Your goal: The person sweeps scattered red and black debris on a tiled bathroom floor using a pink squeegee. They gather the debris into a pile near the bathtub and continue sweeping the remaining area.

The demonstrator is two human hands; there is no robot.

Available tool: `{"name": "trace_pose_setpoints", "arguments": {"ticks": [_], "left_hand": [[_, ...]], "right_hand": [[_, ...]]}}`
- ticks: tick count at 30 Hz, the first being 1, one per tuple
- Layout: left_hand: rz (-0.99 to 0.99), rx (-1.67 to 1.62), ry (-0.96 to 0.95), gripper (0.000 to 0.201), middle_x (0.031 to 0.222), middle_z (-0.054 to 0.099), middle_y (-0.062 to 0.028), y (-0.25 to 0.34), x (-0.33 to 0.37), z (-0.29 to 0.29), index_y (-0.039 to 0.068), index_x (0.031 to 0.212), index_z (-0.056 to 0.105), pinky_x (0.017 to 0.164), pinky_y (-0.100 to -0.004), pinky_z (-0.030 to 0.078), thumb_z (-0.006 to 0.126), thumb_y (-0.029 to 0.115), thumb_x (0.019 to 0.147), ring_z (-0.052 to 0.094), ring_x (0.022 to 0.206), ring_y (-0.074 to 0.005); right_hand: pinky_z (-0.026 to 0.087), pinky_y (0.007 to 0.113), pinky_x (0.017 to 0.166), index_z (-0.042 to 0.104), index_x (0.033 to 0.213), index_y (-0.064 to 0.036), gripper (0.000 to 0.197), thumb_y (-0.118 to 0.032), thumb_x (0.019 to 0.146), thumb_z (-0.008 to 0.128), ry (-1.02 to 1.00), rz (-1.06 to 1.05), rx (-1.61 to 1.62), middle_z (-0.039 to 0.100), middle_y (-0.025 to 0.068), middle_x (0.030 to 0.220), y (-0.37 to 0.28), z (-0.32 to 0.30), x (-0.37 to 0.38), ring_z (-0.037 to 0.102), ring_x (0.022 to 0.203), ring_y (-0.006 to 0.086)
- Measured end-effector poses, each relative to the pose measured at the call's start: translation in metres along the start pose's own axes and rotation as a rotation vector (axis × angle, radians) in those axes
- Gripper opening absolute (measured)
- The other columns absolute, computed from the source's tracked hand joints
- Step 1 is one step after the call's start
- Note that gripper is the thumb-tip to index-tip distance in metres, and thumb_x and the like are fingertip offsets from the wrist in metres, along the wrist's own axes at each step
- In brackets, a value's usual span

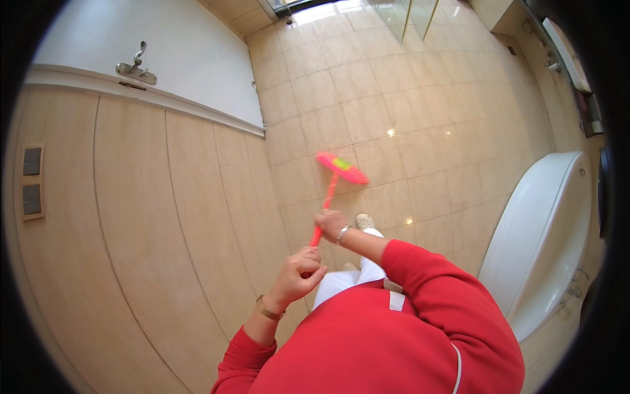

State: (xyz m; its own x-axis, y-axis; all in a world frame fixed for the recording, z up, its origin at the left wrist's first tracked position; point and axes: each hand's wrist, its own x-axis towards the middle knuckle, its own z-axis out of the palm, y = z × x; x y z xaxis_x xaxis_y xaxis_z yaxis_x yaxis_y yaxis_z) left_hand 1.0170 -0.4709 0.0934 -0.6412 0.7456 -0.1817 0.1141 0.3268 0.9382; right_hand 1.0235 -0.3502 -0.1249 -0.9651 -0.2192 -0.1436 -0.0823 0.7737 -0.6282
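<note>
Both my hands are on the long orange-red handle of a broom (pixel 331 190). Its pink head, with a yellow-green patch in the middle, is on or just above the tiled floor ahead of me and slightly blurred. Wrapped around the top end of the handle is my left hand (pixel 300 272), closed, with a gold-coloured watch or band on the wrist. Farther down the handle, my right hand (pixel 330 224) is also closed around it, a silver band on that wrist. The bristles are too blurred to make out.
A beige panelled wall (pixel 151 197) with two dark switch plates (pixel 31 181) runs along my left, beside a white door (pixel 177 59) with a metal handle. To the right stands a white bathtub (pixel 525 236). Glass panels (pixel 410 20) stand at the back. Beige tiles (pixel 446 138) cover the floor.
</note>
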Motion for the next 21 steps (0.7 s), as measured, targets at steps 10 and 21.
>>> {"name": "trace_pose_setpoints", "arguments": {"ticks": [10,21], "left_hand": [[0.256,0.030,-0.106,0.033,0.061,0.048,-0.0061,0.066,0.048,-0.057,0.006,0.060,0.046,0.082,-0.0387,0.040,0.071,0.017,0.077,0.050,0.064,-0.0229],[-0.063,-0.340,-0.242,0.044,0.056,0.041,-0.0024,-0.088,0.210,-0.043,0.000,0.061,0.046,0.055,-0.0300,0.035,0.053,0.022,0.098,0.036,0.055,-0.0123]], "right_hand": [[0.049,0.042,0.051,0.058,0.077,-0.0106,0.014,-0.024,0.081,0.062,0.177,-0.025,0.036,0.062,0.0117,0.070,-0.028,-0.086,0.052,0.065,0.064,0.0290],[0.053,0.043,0.067,0.067,0.083,-0.0110,0.024,-0.028,0.068,0.075,-0.030,0.501,-0.292,0.063,0.0168,0.077,0.187,-0.081,0.068,0.064,0.075,0.0332]]}}
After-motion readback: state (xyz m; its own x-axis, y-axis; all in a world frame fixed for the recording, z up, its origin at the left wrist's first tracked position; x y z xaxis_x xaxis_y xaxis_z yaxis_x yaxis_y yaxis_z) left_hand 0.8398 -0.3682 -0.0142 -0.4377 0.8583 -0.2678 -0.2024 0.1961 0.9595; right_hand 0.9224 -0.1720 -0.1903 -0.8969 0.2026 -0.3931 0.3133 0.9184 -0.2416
